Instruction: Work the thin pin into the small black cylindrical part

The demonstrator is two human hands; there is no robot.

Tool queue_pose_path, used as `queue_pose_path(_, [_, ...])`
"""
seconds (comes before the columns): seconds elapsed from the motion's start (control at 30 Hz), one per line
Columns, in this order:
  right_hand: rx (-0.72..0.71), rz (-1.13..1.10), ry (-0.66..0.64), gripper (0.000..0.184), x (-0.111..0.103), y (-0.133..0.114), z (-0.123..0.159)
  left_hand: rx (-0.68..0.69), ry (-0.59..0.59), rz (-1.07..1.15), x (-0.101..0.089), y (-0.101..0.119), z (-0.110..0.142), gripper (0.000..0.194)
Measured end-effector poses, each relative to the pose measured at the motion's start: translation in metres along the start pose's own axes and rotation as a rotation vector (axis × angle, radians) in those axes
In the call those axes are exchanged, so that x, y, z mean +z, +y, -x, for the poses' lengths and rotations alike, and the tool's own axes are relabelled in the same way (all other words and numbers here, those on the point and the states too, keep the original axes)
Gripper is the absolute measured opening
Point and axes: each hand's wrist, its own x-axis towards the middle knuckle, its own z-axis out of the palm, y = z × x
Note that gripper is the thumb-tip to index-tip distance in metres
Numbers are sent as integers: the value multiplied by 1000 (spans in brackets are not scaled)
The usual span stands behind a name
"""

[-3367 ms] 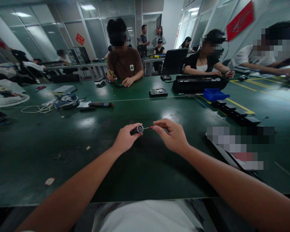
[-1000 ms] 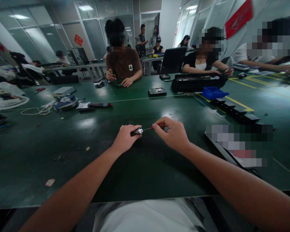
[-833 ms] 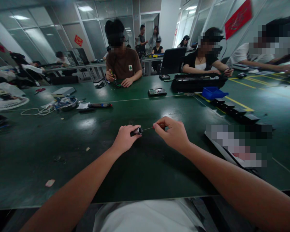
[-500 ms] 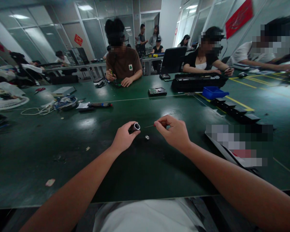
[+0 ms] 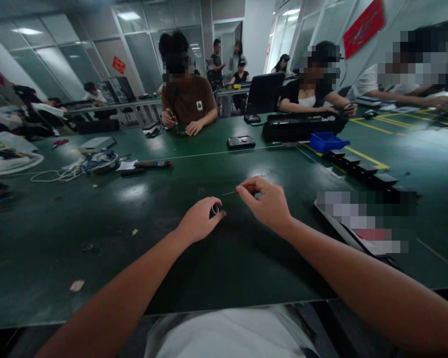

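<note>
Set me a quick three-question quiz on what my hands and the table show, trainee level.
1. What does the right hand hold? A) a mouse B) a screwdriver C) scissors
2. True or false: the screwdriver's tip is apart from the dark tube in the left hand.
3. Fill in: the open tray on the table, beyond the right hand, is ____.

Key: 1 B; 2 true; 3 blue.

an electronics workshop, seemingly: workers share a long green bench (image 5: 160, 268) with an opened hard drive (image 5: 241, 142).
</note>
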Motion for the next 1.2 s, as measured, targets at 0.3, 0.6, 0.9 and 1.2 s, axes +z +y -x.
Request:
queue_pose_path(0.3, [-5,-25,-18,14,2,-1,0,89,-132,-282,5,4,-2,31])
queue_pose_path(0.6, [4,-6,-40,16,0,-2,0,71,-120,-260,7,7,-5,28])
queue_pose_path(0.9, [19,-27,-42,17,3,-1,0,57,-88,-259,9,2,-6,29])
queue_pose_path(1.2, [8,-16,-58,16,2,-3,0,110,-81,-261,8,0,-10,25])
